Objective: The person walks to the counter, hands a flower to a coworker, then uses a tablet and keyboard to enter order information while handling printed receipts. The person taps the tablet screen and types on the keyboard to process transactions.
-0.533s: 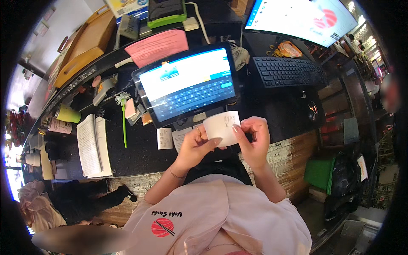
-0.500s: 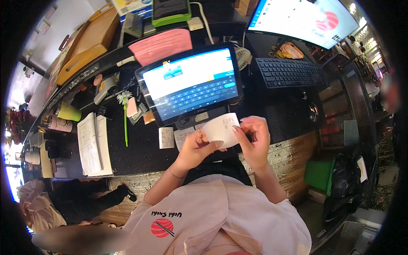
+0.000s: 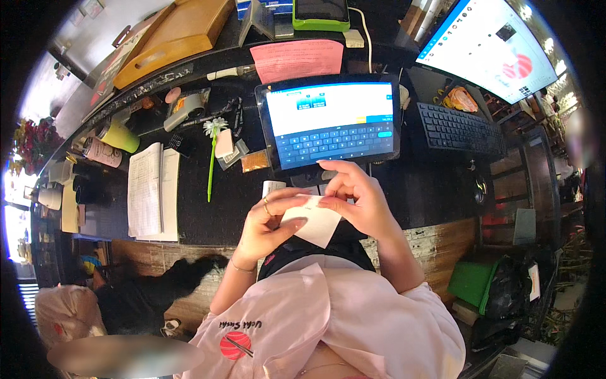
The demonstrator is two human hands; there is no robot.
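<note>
My left hand (image 3: 264, 222) and my right hand (image 3: 365, 201) hold a small white paper slip (image 3: 320, 228) between them, over the counter's front edge. The left thumb lies on the slip's face, with the fingers behind and above it. At the upper edge, the right thumb and fingers pinch the paper. One corner of the slip points down toward my body. Just beyond the hands, a tablet (image 3: 331, 120) stands with an on-screen keyboard showing. Another paper slip (image 3: 273, 187) lies on the counter behind my left fingers, which partly cover it.
To the left lie an open notebook (image 3: 146, 192) and a green-stemmed artificial flower (image 3: 211, 161). A black keyboard (image 3: 461, 127) and a monitor (image 3: 489, 47) stand at the right. A pink sheet (image 3: 297, 60) is behind the tablet. Another person (image 3: 69, 309) is at the lower left.
The slip has turned and come lower, nearer my body. My right hand has shifted to its upper edge. Surroundings have slid rightward in view, and the tablet's display has changed slightly.
</note>
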